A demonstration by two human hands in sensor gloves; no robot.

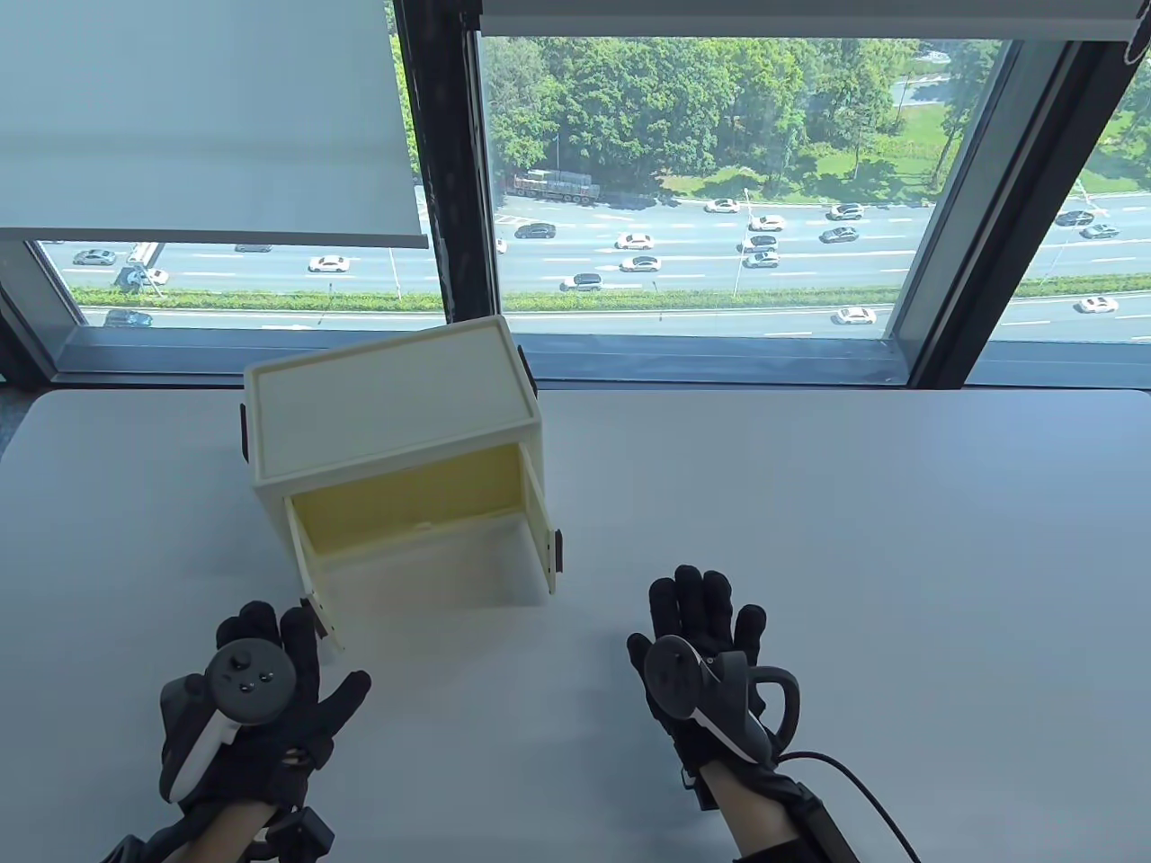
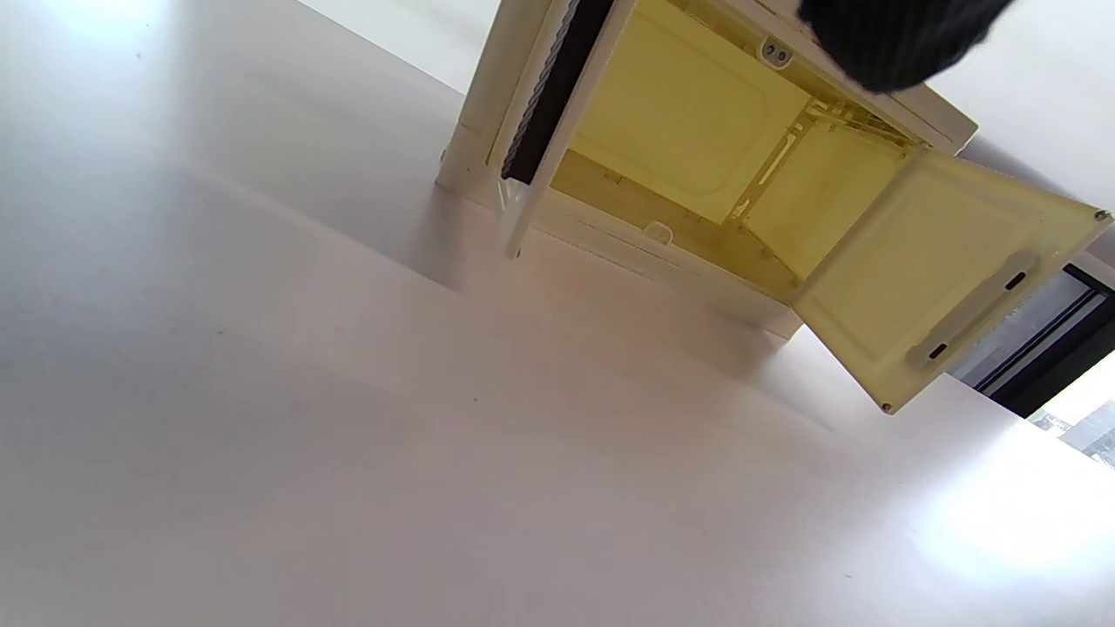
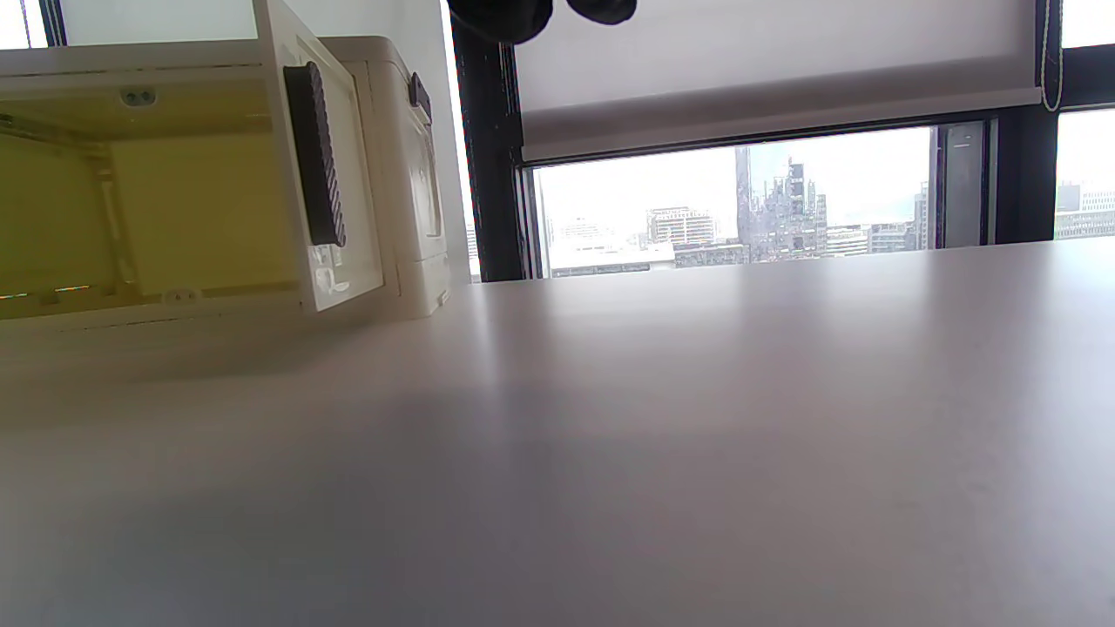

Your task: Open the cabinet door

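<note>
A cream cabinet (image 1: 387,404) stands on the white table (image 1: 809,539), left of centre. Both its doors stand swung out: the left door (image 1: 313,566) and the right door (image 1: 539,526), each with a black handle. The yellow inside is bare. My left hand (image 1: 270,643) lies spread just in front of the left door's free edge; I cannot tell if it touches. My right hand (image 1: 706,611) rests spread on the table, right of the cabinet, holding nothing. The left wrist view shows the open inside (image 2: 688,131) and the right door's inner face (image 2: 941,270). The right wrist view shows the right door's handle (image 3: 314,157).
The table ends at a window sill (image 1: 719,364) behind the cabinet. A cable (image 1: 863,782) runs from my right wrist towards the lower right.
</note>
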